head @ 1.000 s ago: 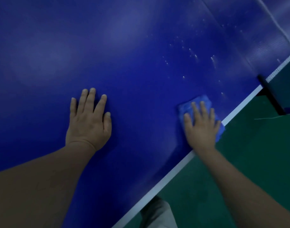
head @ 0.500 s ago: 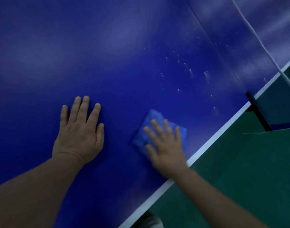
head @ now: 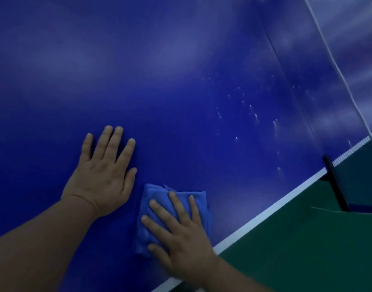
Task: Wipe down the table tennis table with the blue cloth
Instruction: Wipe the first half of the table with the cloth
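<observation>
Right hand flat, pressing cloth on table; left hand flat, empty; droplets at 2 o'clock unwiped; most remains.

Cloth on table, right of left hand.

The right hand presses the blue cloth flat on the table, beside the flat left hand.
</observation>
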Available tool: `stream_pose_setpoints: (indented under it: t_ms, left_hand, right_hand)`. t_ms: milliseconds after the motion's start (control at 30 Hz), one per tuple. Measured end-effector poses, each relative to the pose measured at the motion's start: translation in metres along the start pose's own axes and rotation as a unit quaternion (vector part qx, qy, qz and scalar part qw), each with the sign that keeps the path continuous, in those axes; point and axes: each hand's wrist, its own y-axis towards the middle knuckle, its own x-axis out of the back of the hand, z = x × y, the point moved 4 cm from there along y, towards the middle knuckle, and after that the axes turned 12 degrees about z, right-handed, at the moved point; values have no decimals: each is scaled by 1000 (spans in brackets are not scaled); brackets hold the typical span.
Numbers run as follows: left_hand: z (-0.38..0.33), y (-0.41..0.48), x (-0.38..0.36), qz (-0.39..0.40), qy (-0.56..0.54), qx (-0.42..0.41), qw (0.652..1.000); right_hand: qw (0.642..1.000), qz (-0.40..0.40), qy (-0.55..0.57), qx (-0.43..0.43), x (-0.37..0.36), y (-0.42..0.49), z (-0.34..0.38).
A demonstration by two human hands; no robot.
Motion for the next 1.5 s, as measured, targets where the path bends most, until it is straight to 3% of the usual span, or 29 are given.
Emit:
stream_pose_setpoints:
  t_ms: [67,167,267,367,433,533,633,700,800,867,900,967,1033,1133,1233,1300,1400,1500]
  left_hand:
    - [0,1,1,7,13,3,1000]
    - [1,2,2,22,17,16,999]
    - [2,1,3,40,7,27,999]
    - [-5,1,9,42,-8,59,997]
    - [-19,6,15,19,-35,97,995]
    - [-53,32,22,-23,-78,141,987]
    - [-85,73,25,-42,-111,180,976]
    - [-98,98,25,-53,-133,211,967]
    - [-106,114,21,-43,-118,234,964]
    - [-104,113,19,-42,-117,238,963]
    - [-103,111,19,-42,-119,238,963]
    - [-102,114,19,-42,-124,238,963]
    - [-102,116,19,-43,-125,239,962]
    - [-102,115,19,-58,-122,237,962]
    - [-101,114,19,-67,-120,234,962]
    - [-101,114,19,-63,-121,238,962]
    - [-100,114,19,-62,-116,243,961]
    - [-101,113,19,-60,-119,246,960]
  right_hand:
    - [997,13,-35,71,7,-3,-38]
    - [996,10,-64,68,27,10,-120]
    - [999,6,-36,4,44,32,-162]
    - [996,-35,5,-77,33,24,-141]
    - [999,-19,-2,42,16,-7,-111]
    - [957,47,-69,278,19,-26,-139]
    - [934,9,-93,345,54,38,-216]
    - [949,-28,-119,290,82,116,-266]
    - [995,-40,-52,75,142,226,-334]
    - [998,-32,13,-51,164,257,-356]
    - [997,-26,20,-70,163,257,-352]
    - [999,-26,-12,-17,143,228,-324]
    - [990,-28,-58,128,109,158,-277]
    - [919,46,-131,369,64,40,-236]
    - [875,76,-132,460,67,45,-258]
    - [895,30,-136,423,85,113,-279]
    - [976,-22,-98,191,141,238,-329]
    - [999,-35,-20,-16,178,294,-370]
